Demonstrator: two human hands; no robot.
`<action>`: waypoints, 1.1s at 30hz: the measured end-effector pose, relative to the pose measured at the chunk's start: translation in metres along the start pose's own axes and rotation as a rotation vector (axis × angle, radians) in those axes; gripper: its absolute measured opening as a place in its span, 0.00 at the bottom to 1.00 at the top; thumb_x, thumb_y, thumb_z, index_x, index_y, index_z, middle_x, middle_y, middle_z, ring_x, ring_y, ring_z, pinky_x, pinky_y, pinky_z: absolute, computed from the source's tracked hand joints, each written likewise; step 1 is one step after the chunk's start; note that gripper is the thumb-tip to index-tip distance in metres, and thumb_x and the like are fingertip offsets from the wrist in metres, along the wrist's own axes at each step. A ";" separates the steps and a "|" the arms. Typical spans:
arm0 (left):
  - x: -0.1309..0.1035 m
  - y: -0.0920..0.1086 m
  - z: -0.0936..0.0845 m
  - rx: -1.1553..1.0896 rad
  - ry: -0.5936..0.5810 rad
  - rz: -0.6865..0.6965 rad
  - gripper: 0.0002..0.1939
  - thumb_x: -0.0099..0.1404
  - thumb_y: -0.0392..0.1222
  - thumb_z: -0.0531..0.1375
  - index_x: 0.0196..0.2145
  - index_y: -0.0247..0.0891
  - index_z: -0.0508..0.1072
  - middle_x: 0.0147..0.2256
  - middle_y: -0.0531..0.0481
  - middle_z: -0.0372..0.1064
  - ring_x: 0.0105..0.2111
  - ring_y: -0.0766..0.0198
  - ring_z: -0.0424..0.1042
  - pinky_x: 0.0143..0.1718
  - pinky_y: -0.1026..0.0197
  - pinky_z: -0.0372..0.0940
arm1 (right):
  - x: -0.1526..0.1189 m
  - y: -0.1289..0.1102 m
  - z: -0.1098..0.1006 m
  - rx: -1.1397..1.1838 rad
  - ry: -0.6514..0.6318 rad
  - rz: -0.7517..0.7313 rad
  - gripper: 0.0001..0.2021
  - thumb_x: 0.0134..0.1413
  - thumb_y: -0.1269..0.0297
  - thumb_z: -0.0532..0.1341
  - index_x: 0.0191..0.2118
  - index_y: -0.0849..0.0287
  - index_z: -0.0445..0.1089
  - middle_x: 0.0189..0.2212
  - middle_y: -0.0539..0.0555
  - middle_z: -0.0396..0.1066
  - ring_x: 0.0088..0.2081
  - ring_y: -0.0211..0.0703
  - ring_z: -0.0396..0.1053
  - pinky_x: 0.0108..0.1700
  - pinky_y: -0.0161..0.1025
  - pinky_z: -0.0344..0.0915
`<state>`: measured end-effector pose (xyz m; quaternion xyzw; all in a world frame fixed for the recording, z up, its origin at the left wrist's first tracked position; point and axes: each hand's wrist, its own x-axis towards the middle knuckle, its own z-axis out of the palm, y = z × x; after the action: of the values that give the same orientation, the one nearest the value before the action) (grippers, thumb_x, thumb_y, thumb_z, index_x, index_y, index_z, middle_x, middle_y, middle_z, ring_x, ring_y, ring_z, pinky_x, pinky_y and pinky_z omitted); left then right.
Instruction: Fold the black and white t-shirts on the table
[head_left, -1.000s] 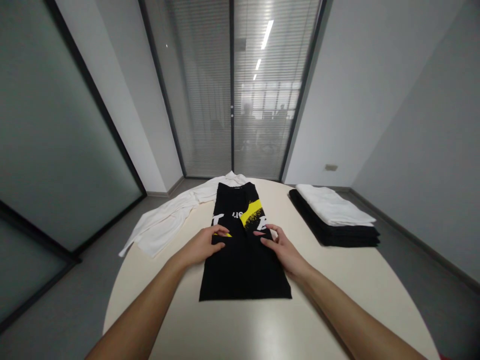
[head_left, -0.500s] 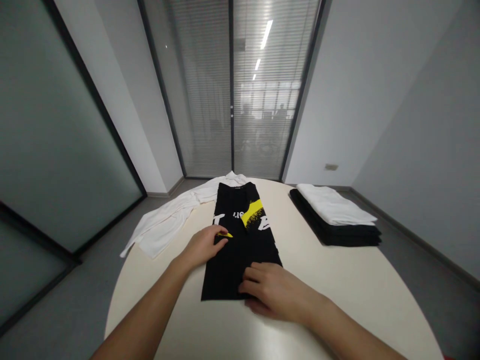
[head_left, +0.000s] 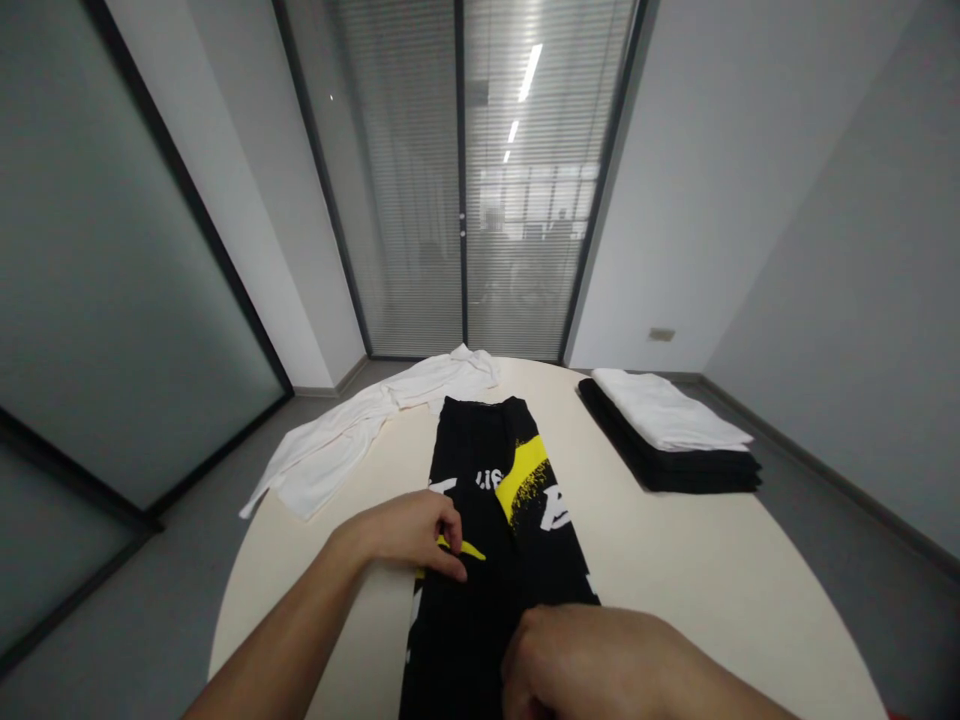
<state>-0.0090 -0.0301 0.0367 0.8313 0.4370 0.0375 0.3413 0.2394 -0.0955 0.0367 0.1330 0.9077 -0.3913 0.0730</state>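
A black T-shirt [head_left: 480, 590] with yellow and white print lies folded into a long narrow strip on the round table. Its lower end runs out of the picture at the bottom. My left hand [head_left: 416, 535] rests at the left side of the strip, fingers curled down on the cloth by a yellow mark and thumb a little apart from them. At the lower right edge, my right hand [head_left: 592, 660] is closed on the cloth, its fingertips mostly hidden.
A white long-sleeved garment [head_left: 337, 440] lies spread along the table's back left edge. At the right stands a stack of folded black clothes [head_left: 697, 472] topped with a folded white one [head_left: 667, 405]. The cream table [head_left: 675, 570] has a curved edge; glass partitions stand behind.
Both hands have moved toward me, and the black T-shirt has slid along with them, away from the white garment. The stack at the right has stayed put.
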 end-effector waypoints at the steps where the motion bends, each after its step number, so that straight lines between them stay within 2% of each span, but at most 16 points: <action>1: -0.001 0.002 0.001 0.005 -0.019 -0.008 0.13 0.50 0.51 0.73 0.31 0.42 0.81 0.30 0.55 0.72 0.27 0.66 0.67 0.26 0.66 0.56 | 0.000 0.000 0.000 0.030 -0.010 0.027 0.09 0.45 0.76 0.66 0.33 0.56 0.78 0.26 0.45 0.75 0.26 0.34 0.68 0.27 0.29 0.57; 4: -0.002 0.005 0.003 0.012 -0.048 -0.040 0.10 0.50 0.45 0.72 0.30 0.41 0.80 0.30 0.55 0.72 0.28 0.66 0.67 0.27 0.66 0.56 | -0.006 0.001 -0.011 0.082 0.098 0.123 0.01 0.48 0.68 0.68 0.30 0.55 0.77 0.25 0.44 0.72 0.25 0.34 0.66 0.27 0.29 0.57; 6: -0.002 0.004 0.004 -0.009 -0.073 -0.055 0.08 0.51 0.43 0.71 0.30 0.40 0.79 0.29 0.55 0.71 0.27 0.67 0.67 0.26 0.66 0.56 | -0.014 0.006 -0.023 0.020 0.263 0.221 0.04 0.51 0.61 0.68 0.30 0.55 0.76 0.25 0.46 0.71 0.25 0.34 0.63 0.28 0.31 0.55; 8: -0.002 0.002 0.004 -0.047 -0.098 -0.064 0.07 0.53 0.43 0.69 0.30 0.39 0.77 0.28 0.55 0.69 0.27 0.67 0.66 0.25 0.66 0.56 | -0.024 0.013 -0.035 -0.079 0.418 0.346 0.07 0.51 0.59 0.68 0.34 0.55 0.75 0.27 0.47 0.70 0.27 0.36 0.63 0.30 0.33 0.55; 10: -0.002 0.001 0.004 -0.102 -0.127 -0.079 0.06 0.54 0.41 0.67 0.31 0.39 0.75 0.27 0.56 0.67 0.26 0.68 0.64 0.25 0.66 0.56 | -0.032 0.023 -0.042 -0.132 0.478 0.428 0.14 0.48 0.56 0.70 0.40 0.55 0.75 0.33 0.51 0.72 0.32 0.40 0.66 0.33 0.35 0.57; 13: -0.002 0.001 0.004 -0.222 -0.164 -0.101 0.11 0.53 0.41 0.68 0.35 0.38 0.73 0.28 0.56 0.67 0.28 0.67 0.65 0.28 0.66 0.59 | -0.037 0.034 -0.044 -0.125 0.456 0.445 0.19 0.44 0.53 0.72 0.40 0.56 0.75 0.40 0.54 0.71 0.40 0.46 0.68 0.40 0.38 0.61; 17: -0.001 0.002 0.006 -0.290 -0.190 -0.110 0.21 0.49 0.44 0.71 0.40 0.38 0.74 0.32 0.55 0.68 0.32 0.65 0.67 0.33 0.64 0.62 | -0.033 0.036 -0.040 -0.111 0.384 0.369 0.09 0.48 0.60 0.69 0.33 0.57 0.72 0.35 0.52 0.70 0.39 0.44 0.67 0.41 0.37 0.60; 20: -0.001 0.002 0.007 -0.250 -0.219 -0.094 0.17 0.51 0.44 0.70 0.38 0.38 0.76 0.30 0.56 0.66 0.31 0.66 0.65 0.32 0.64 0.60 | -0.029 0.033 -0.037 -0.034 0.366 0.408 0.10 0.49 0.62 0.66 0.38 0.56 0.70 0.32 0.49 0.70 0.33 0.40 0.65 0.35 0.35 0.58; 23: -0.001 0.003 0.008 -0.227 -0.237 -0.063 0.17 0.52 0.43 0.69 0.40 0.39 0.77 0.29 0.56 0.66 0.30 0.66 0.65 0.31 0.65 0.59 | -0.025 0.032 -0.036 -0.008 0.379 0.464 0.17 0.49 0.55 0.68 0.42 0.56 0.70 0.32 0.50 0.69 0.30 0.39 0.64 0.32 0.36 0.56; 27: -0.003 0.006 0.005 -0.189 -0.271 0.001 0.15 0.56 0.44 0.67 0.42 0.40 0.79 0.28 0.56 0.68 0.28 0.66 0.63 0.29 0.65 0.56 | -0.024 0.031 -0.036 -0.079 0.398 0.406 0.12 0.49 0.57 0.69 0.35 0.57 0.70 0.33 0.51 0.68 0.34 0.41 0.64 0.35 0.36 0.57; 30: -0.007 0.009 -0.001 -0.185 -0.265 0.106 0.10 0.59 0.42 0.64 0.39 0.40 0.79 0.28 0.56 0.68 0.28 0.67 0.62 0.30 0.66 0.56 | -0.028 0.029 -0.037 0.054 0.312 0.391 0.09 0.53 0.60 0.66 0.37 0.56 0.68 0.28 0.47 0.65 0.28 0.37 0.61 0.30 0.34 0.54; 32: -0.009 0.010 -0.007 -0.229 -0.237 0.161 0.08 0.61 0.42 0.63 0.38 0.40 0.79 0.29 0.56 0.70 0.28 0.68 0.64 0.31 0.66 0.57 | -0.030 0.027 -0.039 0.165 0.318 0.315 0.08 0.55 0.61 0.64 0.40 0.55 0.67 0.30 0.47 0.68 0.30 0.37 0.64 0.31 0.34 0.58; 33: -0.008 0.010 -0.009 -0.263 -0.190 0.170 0.09 0.61 0.43 0.63 0.39 0.40 0.79 0.30 0.56 0.71 0.29 0.67 0.65 0.32 0.66 0.57 | -0.030 0.027 -0.041 0.208 0.366 0.264 0.08 0.56 0.62 0.63 0.40 0.55 0.67 0.34 0.48 0.70 0.33 0.38 0.67 0.34 0.34 0.61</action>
<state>-0.0105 -0.0352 0.0515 0.8132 0.3220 0.0444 0.4827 0.2750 -0.0536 0.0529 0.3257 0.8355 -0.4390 -0.0562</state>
